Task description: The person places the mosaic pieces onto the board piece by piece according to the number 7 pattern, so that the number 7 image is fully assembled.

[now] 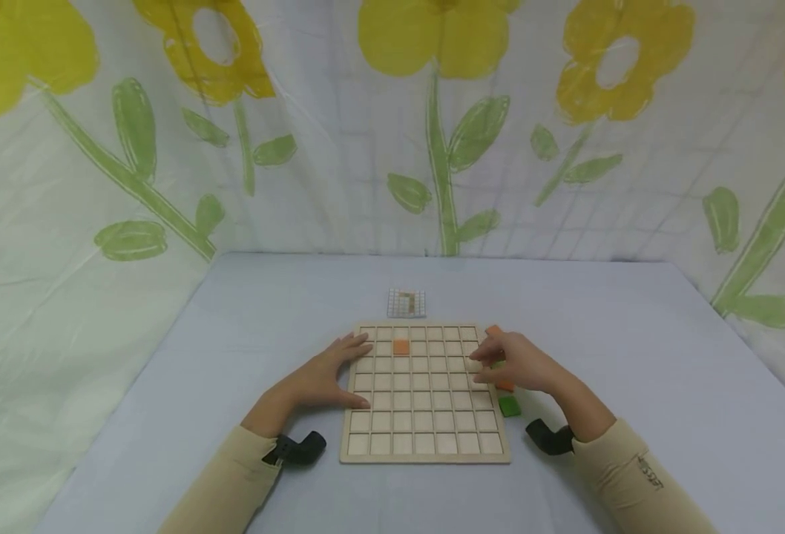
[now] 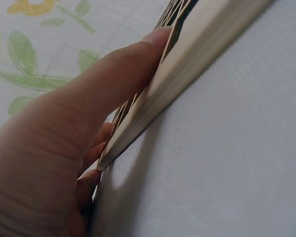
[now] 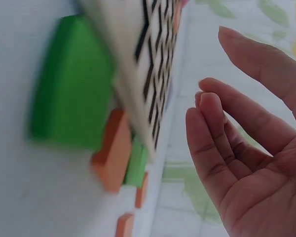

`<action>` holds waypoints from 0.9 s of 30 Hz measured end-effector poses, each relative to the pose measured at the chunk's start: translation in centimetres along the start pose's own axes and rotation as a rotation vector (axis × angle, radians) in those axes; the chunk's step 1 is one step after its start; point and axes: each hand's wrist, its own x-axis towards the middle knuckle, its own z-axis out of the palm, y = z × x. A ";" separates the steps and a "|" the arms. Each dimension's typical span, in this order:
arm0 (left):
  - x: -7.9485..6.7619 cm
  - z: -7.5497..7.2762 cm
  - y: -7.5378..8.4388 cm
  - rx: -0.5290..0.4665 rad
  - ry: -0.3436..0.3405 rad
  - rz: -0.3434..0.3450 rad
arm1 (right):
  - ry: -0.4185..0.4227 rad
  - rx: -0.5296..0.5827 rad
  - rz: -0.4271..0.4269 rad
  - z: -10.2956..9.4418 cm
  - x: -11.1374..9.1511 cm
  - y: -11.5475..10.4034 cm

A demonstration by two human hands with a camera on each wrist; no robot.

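A pale wooden grid board (image 1: 402,423) lies in the middle of the table, with one orange tile (image 1: 401,347) in a cell near its far side. My left hand (image 1: 329,374) rests along the board's left edge, thumb and fingers spread apart. In the left wrist view its thumb (image 2: 133,59) lies over the board's rim. Above the board's right edge hovers my right hand (image 1: 516,362), fingers slightly bent and the thumb apart from them. Nothing shows between those fingers in the right wrist view. Beside that edge lie a green tile (image 3: 74,84) and an orange tile (image 3: 113,153).
More green and orange tiles (image 3: 136,163) line the board's right side, partly hidden under my right hand in the head view. Beyond the far edge sits a small gridded piece (image 1: 406,303). A flower-printed curtain (image 1: 339,170) hangs behind the white table (image 1: 286,297).
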 end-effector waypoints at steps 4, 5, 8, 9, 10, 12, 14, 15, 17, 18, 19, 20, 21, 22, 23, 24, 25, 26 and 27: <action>0.0 0.1 0.0 0.009 0.003 -0.004 | -0.005 -0.030 -0.011 0.0 -1.5 0.8; 0.0 0.1 0.0 0.010 0.002 -0.006 | -0.007 -0.042 -0.020 -0.1 -1.9 1.0; 0.0 0.0 0.1 0.011 -0.001 -0.014 | -0.012 -0.057 -0.033 0.0 -2.9 1.5; -0.1 0.0 0.1 0.012 -0.002 -0.014 | -0.011 -0.059 -0.029 0.0 -3.2 1.7; -0.1 0.0 0.2 0.014 -0.002 -0.016 | -0.013 -0.051 -0.021 -0.1 -3.4 1.8; -0.1 0.0 0.2 0.013 0.001 -0.011 | -0.011 -0.029 -0.002 0.0 -4.0 1.9; -0.1 0.0 0.2 0.009 0.000 -0.011 | -0.007 -0.019 0.002 0.0 -4.4 2.0; -0.1 0.0 0.2 0.009 0.000 -0.011 | -0.006 -0.017 -0.003 0.0 -4.6 2.1; -0.1 0.0 0.2 0.009 0.000 -0.012 | 0.005 -0.020 -0.024 0.1 -5.0 2.3; -0.1 0.0 0.2 0.010 -0.001 -0.014 | 0.009 -0.025 -0.034 0.2 -5.1 2.4; -0.1 0.0 0.2 0.009 -0.002 -0.016 | 0.011 -0.027 -0.039 0.2 -5.2 2.5; 0.0 0.0 0.1 0.008 -0.002 -0.015 | 0.012 -0.026 -0.039 0.3 -5.3 2.7; 0.0 0.0 0.1 0.006 -0.002 -0.013 | 0.013 -0.024 -0.033 0.3 -5.4 2.8; 0.0 0.0 0.1 0.003 -0.002 -0.012 | 0.014 -0.024 -0.026 0.4 -5.5 2.9; 0.0 0.0 0.1 0.002 -0.003 -0.011 | 0.012 -0.025 -0.019 0.4 -5.6 3.0; -0.1 0.0 0.1 -0.001 -0.004 -0.011 | 0.008 -0.025 -0.012 0.5 -5.6 3.1; -0.1 0.0 0.1 0.000 -0.005 -0.011 | 0.007 -0.025 -0.009 0.6 -5.7 3.2; -0.1 0.0 0.1 0.001 -0.004 -0.011 | 0.007 -0.026 -0.007 0.7 -5.7 3.3; -0.1 0.0 0.1 0.003 -0.004 -0.011 | 0.009 -0.032 -0.011 0.7 -5.7 3.4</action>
